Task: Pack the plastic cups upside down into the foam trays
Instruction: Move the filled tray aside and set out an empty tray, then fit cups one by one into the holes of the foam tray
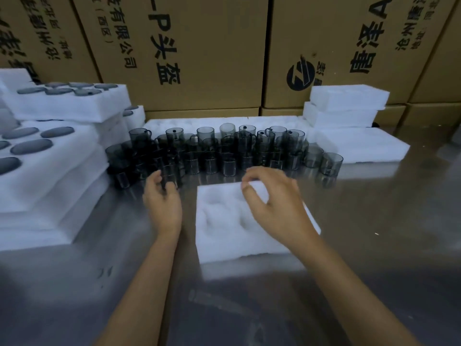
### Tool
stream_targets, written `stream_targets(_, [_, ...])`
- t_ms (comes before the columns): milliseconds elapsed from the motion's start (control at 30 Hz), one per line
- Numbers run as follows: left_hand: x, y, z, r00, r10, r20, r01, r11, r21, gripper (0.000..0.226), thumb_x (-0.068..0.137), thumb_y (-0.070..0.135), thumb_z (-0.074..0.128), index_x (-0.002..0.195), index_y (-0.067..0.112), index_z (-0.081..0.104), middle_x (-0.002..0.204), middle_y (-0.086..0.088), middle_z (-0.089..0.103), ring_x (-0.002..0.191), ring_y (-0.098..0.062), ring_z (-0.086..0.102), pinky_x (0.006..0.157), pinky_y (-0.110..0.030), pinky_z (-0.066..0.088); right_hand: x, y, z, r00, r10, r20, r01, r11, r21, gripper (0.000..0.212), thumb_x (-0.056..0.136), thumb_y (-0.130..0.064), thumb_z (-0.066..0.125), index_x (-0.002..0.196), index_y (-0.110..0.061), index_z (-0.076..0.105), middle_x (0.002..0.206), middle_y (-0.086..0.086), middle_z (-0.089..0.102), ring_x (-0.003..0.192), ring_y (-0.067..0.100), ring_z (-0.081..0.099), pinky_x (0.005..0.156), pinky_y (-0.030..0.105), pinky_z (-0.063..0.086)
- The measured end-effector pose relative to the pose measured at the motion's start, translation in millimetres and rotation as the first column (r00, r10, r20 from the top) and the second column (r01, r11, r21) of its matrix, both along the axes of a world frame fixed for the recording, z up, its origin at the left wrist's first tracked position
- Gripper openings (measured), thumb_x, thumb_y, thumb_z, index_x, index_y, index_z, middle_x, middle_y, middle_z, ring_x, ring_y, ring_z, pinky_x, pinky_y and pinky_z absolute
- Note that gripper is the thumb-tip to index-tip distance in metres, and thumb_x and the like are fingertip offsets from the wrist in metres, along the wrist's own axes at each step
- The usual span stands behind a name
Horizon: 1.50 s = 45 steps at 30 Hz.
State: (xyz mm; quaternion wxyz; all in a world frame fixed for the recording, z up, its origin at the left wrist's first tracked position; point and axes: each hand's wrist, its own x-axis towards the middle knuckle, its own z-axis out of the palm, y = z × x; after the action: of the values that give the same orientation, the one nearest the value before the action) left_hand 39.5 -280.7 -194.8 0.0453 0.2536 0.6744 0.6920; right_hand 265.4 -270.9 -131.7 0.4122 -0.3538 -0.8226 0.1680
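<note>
A white foam tray (pixel 224 236) with bare round pockets lies on the steel table in front of me. Behind it stand several smoky grey plastic cups (pixel 224 151) with handles, stacked in rows. My left hand (pixel 163 198) is at the near left end of the rows, its fingers closed around one dark cup (pixel 170 174). My right hand (pixel 269 201) hovers over the tray's far right corner, fingers curled and apart, holding nothing.
Filled foam trays (pixel 50 156) with cup bottoms showing are stacked at the left. More foam trays (pixel 349 106) are piled at the back right, and a long foam sheet (pixel 361 146) lies behind the cups. Cardboard boxes (pixel 199 46) wall off the back. The steel table (pixel 374 233) is reflective.
</note>
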Motion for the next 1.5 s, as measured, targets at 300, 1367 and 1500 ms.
stream_targets(300, [-31, 17, -7, 0.968, -0.095, -0.230, 0.029, 0.960, -0.277, 0.034, 0.091, 0.000, 0.056, 0.123, 0.012, 0.061, 0.144, -0.009, 0.047, 0.113, 0.005, 0.055, 0.092, -0.018, 0.036, 64, 65, -27, 0.914, -0.368, -0.169, 0.146, 0.689, -0.710, 0.012, 0.095, -0.011, 0.063, 0.100, -0.020, 0.068, 0.105, 0.004, 0.070, 0.073, 0.014, 0.061, 0.063, 0.028, 0.048])
stream_targets(1367, [11, -37, 13, 0.972, -0.226, 0.061, 0.218, 0.969, 0.113, 0.059, 0.077, 0.010, 0.084, 0.128, 0.020, 0.055, 0.124, 0.007, 0.065, 0.111, 0.002, 0.063, 0.093, -0.013, 0.049, 75, 42, -27, 0.882, -0.319, -0.347, -0.066, 0.645, -0.761, 0.043, 0.085, 0.003, 0.058, 0.113, -0.027, 0.068, 0.081, -0.023, 0.071, 0.059, -0.009, 0.063, 0.049, 0.010, 0.047])
stream_targets(1500, [24, -39, 27, 0.910, -0.411, 0.054, 0.390, 0.894, 0.218, 0.057, 0.072, 0.005, 0.086, 0.121, 0.023, 0.063, 0.117, 0.010, 0.071, 0.112, -0.003, 0.066, 0.092, -0.013, 0.050, 73, 39, -18, 0.892, -0.313, -0.326, -0.023, 0.689, -0.724, 0.038, 0.089, -0.004, 0.064, 0.119, -0.028, 0.065, 0.114, -0.012, 0.066, 0.094, 0.000, 0.065, 0.072, 0.017, 0.048])
